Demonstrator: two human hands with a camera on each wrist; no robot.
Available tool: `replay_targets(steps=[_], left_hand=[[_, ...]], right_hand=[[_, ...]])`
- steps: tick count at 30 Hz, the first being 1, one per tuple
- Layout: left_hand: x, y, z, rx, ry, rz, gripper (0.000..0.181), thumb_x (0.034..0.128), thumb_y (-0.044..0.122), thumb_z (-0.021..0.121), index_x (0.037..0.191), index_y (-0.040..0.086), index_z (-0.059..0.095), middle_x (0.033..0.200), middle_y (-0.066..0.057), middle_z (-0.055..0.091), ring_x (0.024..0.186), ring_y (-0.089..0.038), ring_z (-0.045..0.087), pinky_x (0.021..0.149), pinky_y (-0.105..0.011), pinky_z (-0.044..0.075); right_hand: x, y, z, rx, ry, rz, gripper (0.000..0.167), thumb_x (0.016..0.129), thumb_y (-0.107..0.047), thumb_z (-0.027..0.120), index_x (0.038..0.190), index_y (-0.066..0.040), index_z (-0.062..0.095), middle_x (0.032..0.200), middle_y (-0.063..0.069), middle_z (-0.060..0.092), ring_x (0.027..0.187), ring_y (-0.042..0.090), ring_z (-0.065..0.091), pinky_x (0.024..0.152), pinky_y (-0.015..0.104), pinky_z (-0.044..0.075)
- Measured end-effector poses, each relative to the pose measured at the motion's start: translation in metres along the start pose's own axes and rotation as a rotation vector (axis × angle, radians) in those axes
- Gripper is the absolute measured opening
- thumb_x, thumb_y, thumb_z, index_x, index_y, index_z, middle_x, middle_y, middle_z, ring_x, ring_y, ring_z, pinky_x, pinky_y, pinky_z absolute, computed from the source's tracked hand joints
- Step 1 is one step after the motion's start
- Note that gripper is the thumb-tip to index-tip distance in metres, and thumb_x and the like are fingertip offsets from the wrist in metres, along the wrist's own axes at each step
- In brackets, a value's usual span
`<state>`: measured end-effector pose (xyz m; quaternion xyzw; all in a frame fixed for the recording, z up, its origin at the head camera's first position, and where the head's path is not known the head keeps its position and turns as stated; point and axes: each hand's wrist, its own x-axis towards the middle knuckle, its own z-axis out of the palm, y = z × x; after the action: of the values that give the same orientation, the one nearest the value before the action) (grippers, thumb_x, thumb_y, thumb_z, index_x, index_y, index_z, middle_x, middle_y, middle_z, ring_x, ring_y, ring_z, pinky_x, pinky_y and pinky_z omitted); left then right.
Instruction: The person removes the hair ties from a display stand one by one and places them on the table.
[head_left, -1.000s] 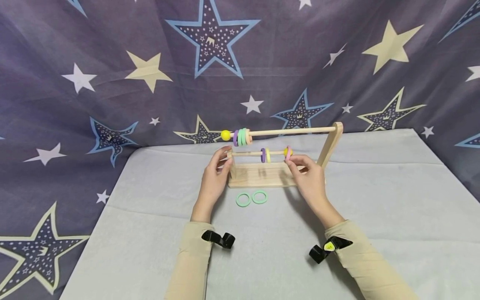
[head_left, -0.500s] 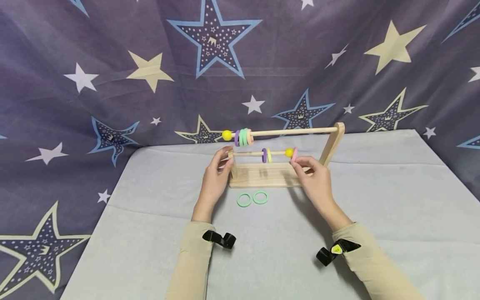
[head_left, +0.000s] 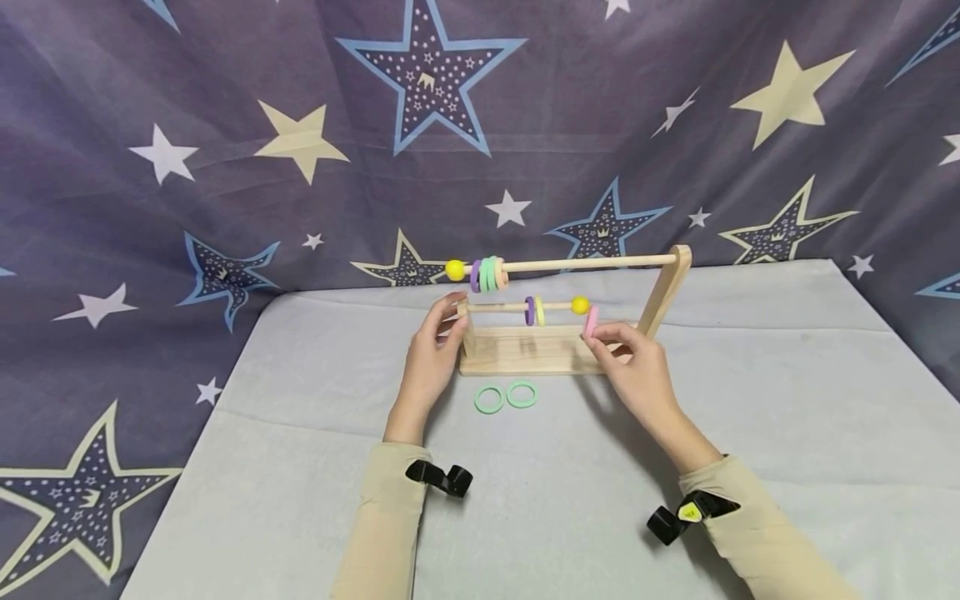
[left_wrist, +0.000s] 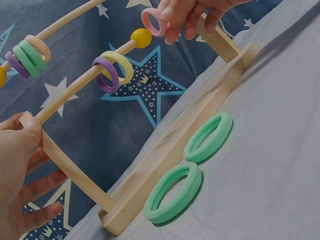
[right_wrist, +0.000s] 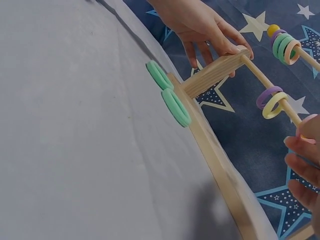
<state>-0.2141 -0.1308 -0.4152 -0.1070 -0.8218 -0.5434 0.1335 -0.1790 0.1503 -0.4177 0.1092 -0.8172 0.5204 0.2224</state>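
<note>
Studio-like nook (starry curtain (head_left: 465, 183), draped table (head_left: 547, 517))

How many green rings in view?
4, all mint-green and fabric-looking: left ring and right ring lie on grey cloth; third ring and fourth ring hang on the upper round wooden rod. None seems hidden.

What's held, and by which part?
Right hand pinches the pink ring by its rim; left hand holds the stand by the top of its short post.
</note>
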Motion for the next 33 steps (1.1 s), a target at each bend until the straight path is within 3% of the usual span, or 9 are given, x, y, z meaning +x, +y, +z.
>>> replay_targets(steps=[4,13,33], left_hand=[[0.0004,0.0002,-0.0002,0.006,-0.002,0.004,0.038,0.1022,0.032,0.056,0.139,0.023,0.055,0.13,-0.011,0.062,0.115,-0.023,0.061,0.091,-0.043,0.049],[-0.0006,0.0003,0.0002,0.01,-0.004,0.009,0.038,0.1022,0.032,0.056,0.139,0.023,0.054,0.13,-0.011,0.062,0.115,-0.023,0.061,0.091,-0.042,0.049],[0.0002,-0.0002,0.0003,0.011,-0.002,0.0,0.039,0.1017,0.034,0.056,0.139,0.024,0.054,0.13,-0.011,0.062,0.115,-0.023,0.061,0.091,-0.043,0.049]], right_hand=[[-0.002,-0.0002,-0.0021,-0.045,-0.047,-0.031,0.008,0.089,-0.002,0.072,0.096,0.0,0.074,0.097,0.011,0.073,0.083,0.006,0.062,0.071,0.02,0.05],[-0.0061,-0.0009,-0.0026,-0.136,-0.148,-0.071,0.009,0.087,0.0,0.073,0.097,-0.002,0.072,0.093,0.009,0.073,0.084,0.021,0.066,0.072,0.04,0.053],[-0.01,-0.0027,0.0036,-0.299,-0.397,-0.118,0.01,0.088,-0.007,0.075,0.094,-0.013,0.071,0.09,0.001,0.072,0.083,0.021,0.067,0.076,0.043,0.054]])
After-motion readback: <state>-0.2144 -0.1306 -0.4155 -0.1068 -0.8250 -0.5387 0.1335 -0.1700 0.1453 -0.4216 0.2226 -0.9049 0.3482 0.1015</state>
